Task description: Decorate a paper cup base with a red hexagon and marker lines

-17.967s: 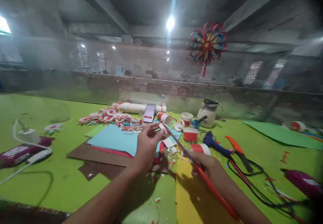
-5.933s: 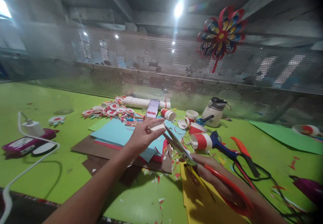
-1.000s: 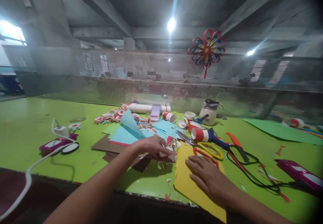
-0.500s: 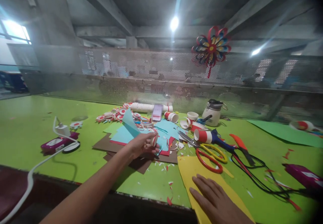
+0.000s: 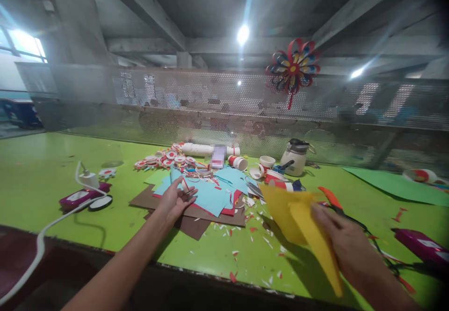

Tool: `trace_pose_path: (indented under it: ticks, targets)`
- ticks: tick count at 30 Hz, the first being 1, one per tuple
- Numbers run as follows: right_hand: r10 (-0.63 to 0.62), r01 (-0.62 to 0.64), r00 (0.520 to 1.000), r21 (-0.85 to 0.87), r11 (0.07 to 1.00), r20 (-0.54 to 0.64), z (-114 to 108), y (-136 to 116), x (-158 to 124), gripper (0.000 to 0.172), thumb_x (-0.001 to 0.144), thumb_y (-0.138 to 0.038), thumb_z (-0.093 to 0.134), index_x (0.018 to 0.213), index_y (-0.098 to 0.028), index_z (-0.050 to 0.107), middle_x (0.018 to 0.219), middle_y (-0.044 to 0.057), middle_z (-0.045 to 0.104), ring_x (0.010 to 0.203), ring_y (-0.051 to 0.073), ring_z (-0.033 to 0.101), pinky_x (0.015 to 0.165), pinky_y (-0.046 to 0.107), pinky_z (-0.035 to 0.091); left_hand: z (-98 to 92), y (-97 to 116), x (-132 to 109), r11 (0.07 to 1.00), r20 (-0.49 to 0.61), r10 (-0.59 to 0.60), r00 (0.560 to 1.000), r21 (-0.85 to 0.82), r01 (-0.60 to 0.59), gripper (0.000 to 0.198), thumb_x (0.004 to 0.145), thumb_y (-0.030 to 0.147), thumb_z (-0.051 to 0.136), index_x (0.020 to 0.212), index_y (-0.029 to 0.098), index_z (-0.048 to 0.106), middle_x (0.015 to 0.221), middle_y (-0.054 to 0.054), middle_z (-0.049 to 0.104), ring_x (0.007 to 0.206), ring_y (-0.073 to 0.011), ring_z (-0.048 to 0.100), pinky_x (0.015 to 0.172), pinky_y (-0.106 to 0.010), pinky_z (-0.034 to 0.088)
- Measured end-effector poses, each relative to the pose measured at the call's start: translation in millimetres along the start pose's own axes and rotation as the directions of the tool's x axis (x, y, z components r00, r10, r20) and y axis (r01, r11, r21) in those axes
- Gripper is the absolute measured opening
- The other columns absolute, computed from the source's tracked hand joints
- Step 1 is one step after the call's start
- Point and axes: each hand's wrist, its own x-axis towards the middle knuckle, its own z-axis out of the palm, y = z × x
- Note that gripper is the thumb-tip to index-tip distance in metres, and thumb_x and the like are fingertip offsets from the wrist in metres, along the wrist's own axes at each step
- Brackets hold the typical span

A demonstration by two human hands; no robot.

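My right hand (image 5: 345,245) grips a yellow paper sheet (image 5: 298,217) and holds it bent and lifted off the green table (image 5: 52,161). My left hand (image 5: 175,199) rests with fingers spread on a stack of light blue paper (image 5: 206,194) over red and brown sheets (image 5: 164,203). Whether something small lies under its fingers, I cannot tell. Paper scraps (image 5: 252,241) litter the table between my hands. The scissors are hidden behind the yellow sheet.
Red-and-white paper cups (image 5: 240,162), a white jar (image 5: 294,158), a pile of cut cup rings (image 5: 164,157), an orange-handled tool (image 5: 331,198) with black cables, magenta devices (image 5: 82,198) (image 5: 421,248), a white charger cable (image 5: 45,236). A paper flower (image 5: 293,68) hangs on the mesh fence.
My right hand has picked the yellow sheet up off the table and raised it, covering the scissors. My left hand moved left and now lies flat on the blue paper.
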Motion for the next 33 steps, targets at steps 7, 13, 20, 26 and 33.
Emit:
trace_pose_path:
  ticks: [7, 13, 20, 26, 33]
  targets:
    - [-0.266, 0.224, 0.964, 0.454, 0.863, 0.030, 39.8, -74.2, 46.8, 0.032, 0.085, -0.044, 0.061, 0.105, -0.021, 0.072, 0.107, 0.009, 0.073, 0.094, 0.021, 0.071, 0.090, 0.040, 0.055, -9.5, -0.9, -4.4, 0.998, -0.043, 0.047, 0.998, 0.049, -0.045, 0.016, 0.088, 0.029, 0.049, 0.078, 0.017, 0.050, 0.069, -0.008, 0.064, 0.061, -0.0199, 0.068, 0.065, -0.034, 0.057]
    - [-0.209, 0.143, 0.964, 0.346, 0.927, 0.163, 98.4, -15.3, 26.3, 0.039, 0.083, -0.045, 0.062, 0.102, -0.012, 0.071, 0.098, 0.012, 0.075, 0.086, 0.024, 0.072, 0.085, 0.046, 0.057, -7.8, -6.3, -3.1, 0.962, -0.004, 0.150, 0.989, 0.233, -0.145, 0.020, 0.082, 0.036, 0.058, 0.086, 0.016, 0.056, 0.074, -0.006, 0.066, 0.060, -0.0159, 0.066, 0.060, -0.027, 0.054]
    - [-0.215, 0.216, 0.976, 0.109, 0.970, -0.026, 22.6, 20.7, 23.7, 0.029, 0.086, -0.038, 0.058, 0.102, -0.016, 0.068, 0.098, 0.010, 0.071, 0.085, 0.024, 0.070, 0.083, 0.046, 0.056, 11.1, 0.8, -4.5, 0.740, 0.197, 0.344, 0.918, 0.544, -0.394, 0.054, 0.063, 0.050, 0.073, 0.103, 0.014, 0.063, 0.088, -0.008, 0.068, 0.080, -0.0208, 0.065, 0.067, -0.029, 0.052]
    - [-0.413, 0.545, 0.777, -0.179, 0.819, 0.475, -15.7, 40.1, 9.3, 0.070, 0.070, -0.010, 0.057, 0.138, -0.021, 0.046, 0.142, 0.013, 0.047, 0.132, 0.032, 0.041, 0.108, 0.055, 0.034, 26.0, 22.2, 3.0, 0.308, 0.360, 0.550, 0.753, 0.751, -0.584, 0.072, 0.066, 0.052, 0.069, 0.125, 0.013, 0.056, 0.102, -0.012, 0.067, 0.099, -0.0306, 0.060, 0.090, -0.040, 0.043]
    - [-0.481, 0.522, 0.849, -0.205, 0.828, 0.218, 56.8, 34.6, -3.5, 0.052, 0.079, -0.014, 0.054, 0.130, -0.021, 0.056, 0.134, 0.016, 0.047, 0.127, 0.034, 0.042, 0.104, 0.057, 0.035, 61.1, 44.0, 25.0, -0.060, 0.560, 0.523, 0.643, 0.777, -0.627, 0.055, 0.080, 0.050, 0.058, 0.122, 0.016, 0.058, 0.119, -0.011, 0.064, 0.102, -0.0255, 0.061, 0.090, -0.032, 0.043]
